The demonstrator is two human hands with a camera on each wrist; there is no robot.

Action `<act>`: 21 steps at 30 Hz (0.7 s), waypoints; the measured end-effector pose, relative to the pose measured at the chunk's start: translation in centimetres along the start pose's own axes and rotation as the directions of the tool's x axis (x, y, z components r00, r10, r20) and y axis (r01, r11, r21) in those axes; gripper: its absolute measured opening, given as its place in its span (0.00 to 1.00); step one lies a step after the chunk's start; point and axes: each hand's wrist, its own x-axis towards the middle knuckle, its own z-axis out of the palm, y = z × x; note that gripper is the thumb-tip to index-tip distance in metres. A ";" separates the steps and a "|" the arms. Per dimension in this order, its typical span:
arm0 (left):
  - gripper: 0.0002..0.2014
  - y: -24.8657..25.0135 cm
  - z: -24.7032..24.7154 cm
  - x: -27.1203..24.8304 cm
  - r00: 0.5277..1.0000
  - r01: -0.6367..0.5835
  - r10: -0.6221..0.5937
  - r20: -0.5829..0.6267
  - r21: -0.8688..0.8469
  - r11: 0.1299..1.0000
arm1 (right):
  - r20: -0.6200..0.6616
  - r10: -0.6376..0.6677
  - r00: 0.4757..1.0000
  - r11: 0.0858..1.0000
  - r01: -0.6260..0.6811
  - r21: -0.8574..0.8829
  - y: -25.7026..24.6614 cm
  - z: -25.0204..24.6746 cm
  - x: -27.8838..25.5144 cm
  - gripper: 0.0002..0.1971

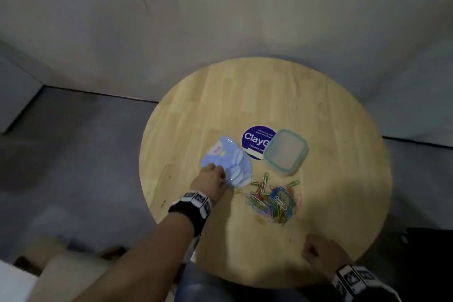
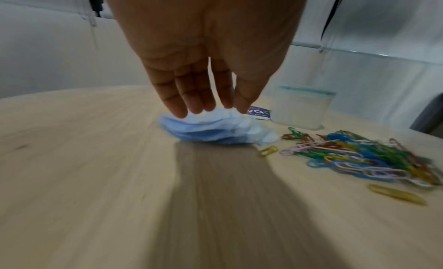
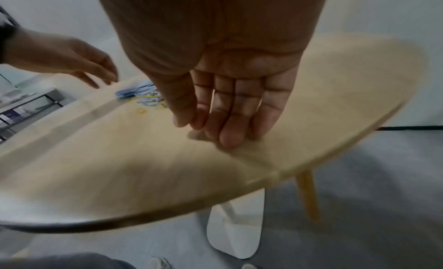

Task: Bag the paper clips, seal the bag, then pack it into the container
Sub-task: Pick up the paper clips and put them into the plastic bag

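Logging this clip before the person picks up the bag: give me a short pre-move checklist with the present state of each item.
1. Left hand at the blue bag: ok, straight fingertips reach its top; no grip yet.
2. Right hand free to help: ok, it holds nothing and its fingertips are at the table near the near edge.
3. Paper clips within reach: ok, piled loose on the table beside the bag, a few strays around it.
4. Bag mouth open: cannot tell, the bag lies crumpled.
5. Container ready to take the bag: not ok, its lid seems to be on.
6. Clips already bagged: not ok, none visibly inside.
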 end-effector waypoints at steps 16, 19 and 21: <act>0.10 0.5 -4.1 1.8 0.966 0.073 -0.080 -0.247 -0.035 0.997 | -0.253 -0.120 0.960 0.948 0.186 0.260 -6.2 -3.2 -1.1 0.13; 0.09 2.4 -4.6 -2.0 0.933 -0.020 -0.014 -0.360 -0.091 0.996 | -0.327 -0.123 0.937 0.895 0.247 0.371 -9.4 -6.1 -0.3 0.12; 0.12 4.5 -3.5 -4.5 0.924 -0.125 0.094 -0.371 -0.060 0.990 | -0.282 -0.079 0.956 0.762 0.240 0.602 -11.9 -7.8 0.3 0.08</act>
